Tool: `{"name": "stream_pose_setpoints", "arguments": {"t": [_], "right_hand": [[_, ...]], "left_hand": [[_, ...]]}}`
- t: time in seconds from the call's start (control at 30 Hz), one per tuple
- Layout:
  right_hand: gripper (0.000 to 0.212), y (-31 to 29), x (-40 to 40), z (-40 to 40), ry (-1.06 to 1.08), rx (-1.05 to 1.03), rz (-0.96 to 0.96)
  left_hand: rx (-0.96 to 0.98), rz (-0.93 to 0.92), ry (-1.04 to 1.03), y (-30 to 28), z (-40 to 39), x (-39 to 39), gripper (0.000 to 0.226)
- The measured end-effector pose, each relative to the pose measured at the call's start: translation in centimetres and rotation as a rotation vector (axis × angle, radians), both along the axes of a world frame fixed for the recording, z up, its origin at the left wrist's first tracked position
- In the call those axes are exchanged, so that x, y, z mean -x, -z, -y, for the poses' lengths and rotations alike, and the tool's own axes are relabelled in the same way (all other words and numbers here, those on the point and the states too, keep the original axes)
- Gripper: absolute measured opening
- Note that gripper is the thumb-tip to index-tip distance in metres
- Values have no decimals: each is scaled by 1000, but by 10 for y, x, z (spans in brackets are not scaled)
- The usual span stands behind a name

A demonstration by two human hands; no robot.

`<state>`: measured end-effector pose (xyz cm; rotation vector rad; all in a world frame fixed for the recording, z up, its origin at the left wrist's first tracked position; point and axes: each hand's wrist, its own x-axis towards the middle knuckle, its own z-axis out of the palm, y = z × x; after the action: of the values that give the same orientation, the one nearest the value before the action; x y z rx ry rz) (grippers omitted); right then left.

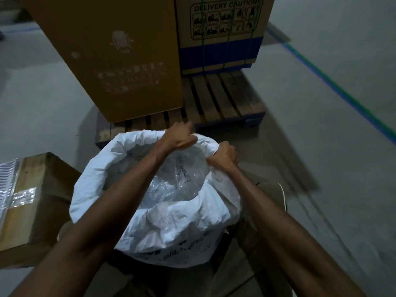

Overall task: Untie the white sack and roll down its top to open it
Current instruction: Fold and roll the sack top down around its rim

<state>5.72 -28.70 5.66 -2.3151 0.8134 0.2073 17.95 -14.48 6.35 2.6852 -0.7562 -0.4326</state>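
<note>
The white sack (171,228) stands open in front of me, its top rolled outward into a thick rim around the mouth. Clear plastic packets (169,187) show inside. My left hand (179,137) grips the far edge of the rim with closed fingers. My right hand (224,156) clutches the rim at the far right, a short way from the left hand. Both forearms reach across the sack's mouth. Dark printed text runs along the sack's near lower side.
A wooden pallet (216,99) lies just behind the sack, carrying a tall brown carton (111,54) and a strapped carton with a blue band (222,33). A taped cardboard box (32,202) sits at my left. Grey floor with a green-blue line (342,91) stretches right.
</note>
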Motion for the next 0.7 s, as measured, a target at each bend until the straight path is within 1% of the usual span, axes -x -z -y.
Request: {"name": "stream_pose_setpoints", "arguments": {"t": [0.07, 0.1, 0.13, 0.17, 0.23, 0.3, 0.37, 0.4, 0.47, 0.5, 0.53, 0.57, 0.63, 0.67, 0.7], "right_hand": [[59, -10, -10, 7, -3, 12, 25], [58, -15, -14, 10, -16, 24, 25], [58, -20, -18, 11, -30, 30, 21], [60, -25, -20, 11, -50, 27, 19], [66, -31, -22, 11, -64, 1, 16], [68, -32, -17, 12, -54, -51, 18], [74, -27, -4, 14, -39, -117, 61], [77, -22, 3, 13, -36, -115, 92], [90, -13, 19, 5, -5, -58, 104], [94, -10, 26, -1, 32, -47, 75], [92, -5, 30, -5, 72, -68, 46], [84, -2, 32, -9, 110, -112, 18], [57, -2, 33, -14, 145, -202, -2], [44, -5, 33, -13, 119, -236, -4], [39, -9, 31, -9, 84, -274, -20]], "left_hand": [[-54, 119, 202, -5, -1, 1, 83], [-25, 158, 318, -7, 2, 6, 94], [6, 184, 410, -8, 5, 12, 98], [36, 206, 455, -6, 10, 18, 99], [86, 243, 411, -2, 19, 24, 93], [60, 294, 339, -1, 30, 26, 78], [-45, 331, 313, -5, 39, 24, 51], [-115, 339, 309, -8, 41, 23, 43], [-252, 319, 300, -15, 44, 24, 41], [-301, 288, 292, -17, 45, 25, 43], [-346, 240, 289, -20, 45, 25, 43], [-387, 170, 292, -26, 45, 25, 42], [-443, 27, 295, -34, 45, 23, 39], [-435, 13, 308, -36, 45, 23, 41], [-393, 54, 341, -36, 44, 23, 51]]}}
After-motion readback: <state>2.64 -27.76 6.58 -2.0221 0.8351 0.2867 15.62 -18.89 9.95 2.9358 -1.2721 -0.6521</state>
